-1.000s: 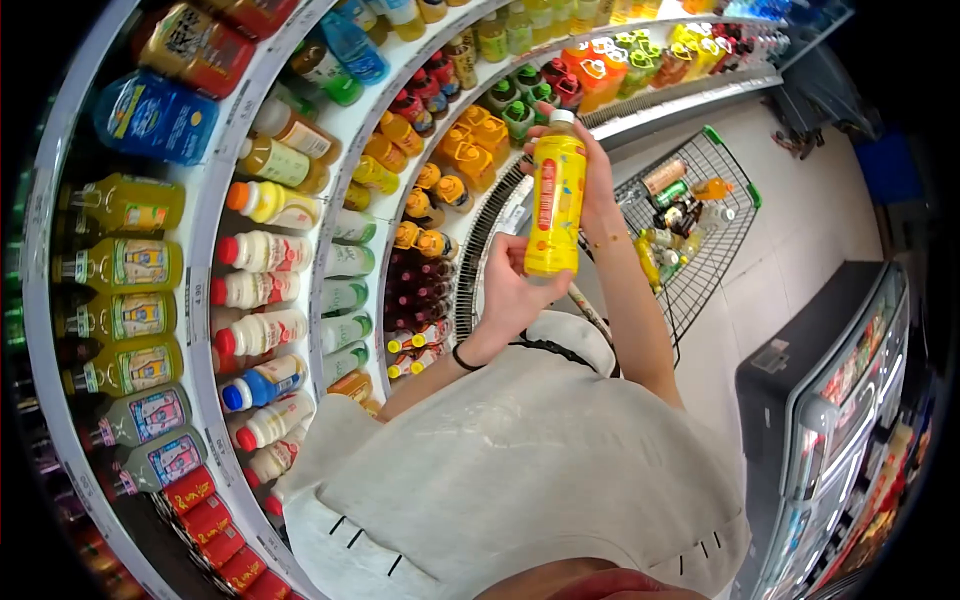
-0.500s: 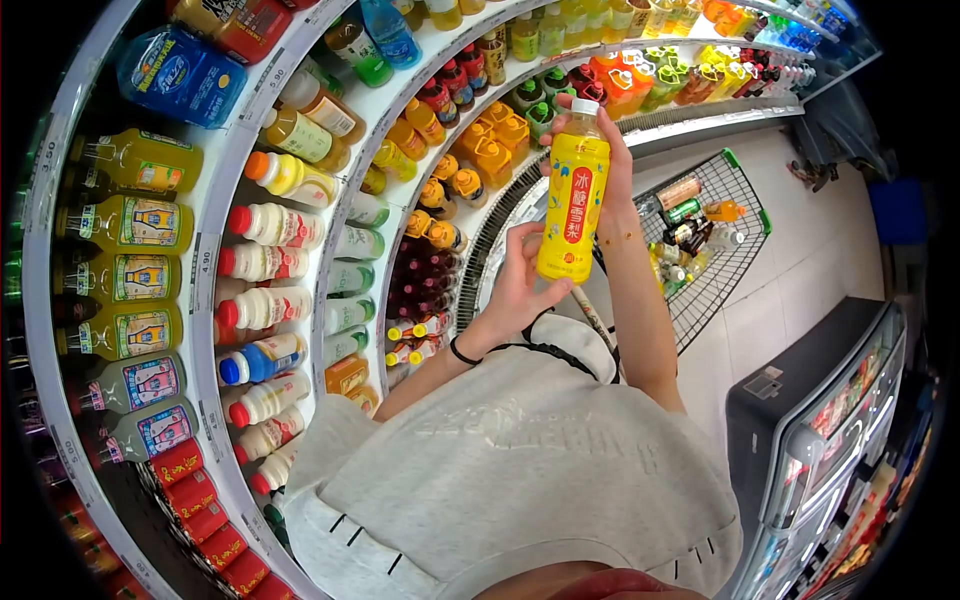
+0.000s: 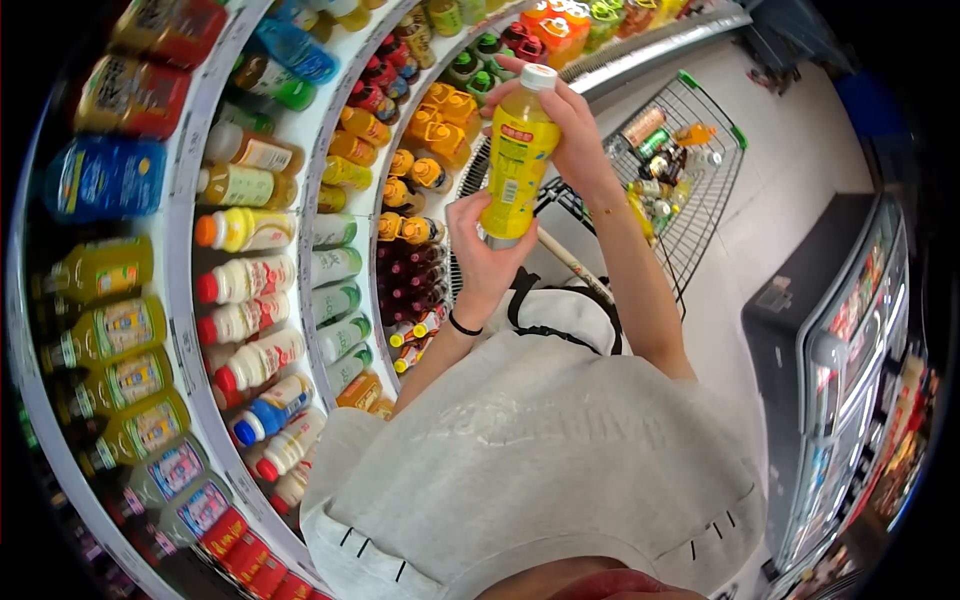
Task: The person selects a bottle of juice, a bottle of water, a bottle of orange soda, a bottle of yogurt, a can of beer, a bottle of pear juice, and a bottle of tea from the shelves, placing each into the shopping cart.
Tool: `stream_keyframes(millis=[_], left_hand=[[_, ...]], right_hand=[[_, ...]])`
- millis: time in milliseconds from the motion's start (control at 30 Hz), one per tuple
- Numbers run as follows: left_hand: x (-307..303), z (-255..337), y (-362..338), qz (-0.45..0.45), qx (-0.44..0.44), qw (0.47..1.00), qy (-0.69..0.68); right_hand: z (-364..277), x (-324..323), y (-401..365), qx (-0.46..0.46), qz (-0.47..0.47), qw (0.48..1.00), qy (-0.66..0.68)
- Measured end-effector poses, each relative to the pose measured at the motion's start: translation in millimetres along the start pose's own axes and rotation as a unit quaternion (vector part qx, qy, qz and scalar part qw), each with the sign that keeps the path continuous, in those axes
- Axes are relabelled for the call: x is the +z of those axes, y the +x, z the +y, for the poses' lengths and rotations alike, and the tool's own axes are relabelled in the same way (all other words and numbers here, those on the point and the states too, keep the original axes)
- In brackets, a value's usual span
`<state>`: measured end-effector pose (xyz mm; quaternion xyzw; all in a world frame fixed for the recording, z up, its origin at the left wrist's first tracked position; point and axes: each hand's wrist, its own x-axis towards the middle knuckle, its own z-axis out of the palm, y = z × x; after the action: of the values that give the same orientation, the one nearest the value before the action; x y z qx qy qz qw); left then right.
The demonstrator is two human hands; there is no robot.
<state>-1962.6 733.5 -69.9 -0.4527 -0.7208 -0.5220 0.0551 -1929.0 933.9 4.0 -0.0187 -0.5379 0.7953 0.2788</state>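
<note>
A yellow-labelled drink bottle (image 3: 517, 165) with a white cap is held up in front of my chest, tilted a little. The side of its label with the barcode and small print faces me. My right hand (image 3: 580, 135) is wrapped round the upper part of the bottle, below the cap, with some fingers hidden behind it. My left hand (image 3: 484, 255), with a black band at the wrist, grips the bottle near its base.
Curved shelves (image 3: 180, 300) on my left carry rows of drink bottles, among them red-capped white bottles (image 3: 250, 275). Ahead to the right stands a wire shopping cart (image 3: 715, 215) with several drinks in it. A dark glass-fronted cabinet (image 3: 800, 290) is on my right.
The bottle has been turned in my hands: the front label faced me before, and now the barcode side does. My view has swung, shifting the bottle left and the shelves downward.
</note>
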Motion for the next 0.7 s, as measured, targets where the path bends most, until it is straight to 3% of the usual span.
stream_keyframes(millis=[67, 167, 267, 467, 700], left_hand=[[2, -2, 1, -0.005, 0.011, 1.000, -0.012], [-2, 0, 3, -0.075, -0.081, 0.994, -0.022], [1, -8, -1, -0.150, -0.119, 0.980, -0.046], [29, -29, -13, -0.260, -0.151, 0.950, -0.081], [84, -26, -16, -0.425, -0.216, 0.874, -0.092]], right_hand=[[15, -6, -3, 0.017, 0.063, 0.997, 0.047], [36, -20, -14, 0.077, 0.161, 0.982, 0.058], [68, -43, -35, 0.126, 0.237, 0.959, 0.091], [92, -80, -98, 0.185, 0.340, 0.918, 0.086], [104, -131, -184, 0.230, 0.438, 0.868, 0.043]])
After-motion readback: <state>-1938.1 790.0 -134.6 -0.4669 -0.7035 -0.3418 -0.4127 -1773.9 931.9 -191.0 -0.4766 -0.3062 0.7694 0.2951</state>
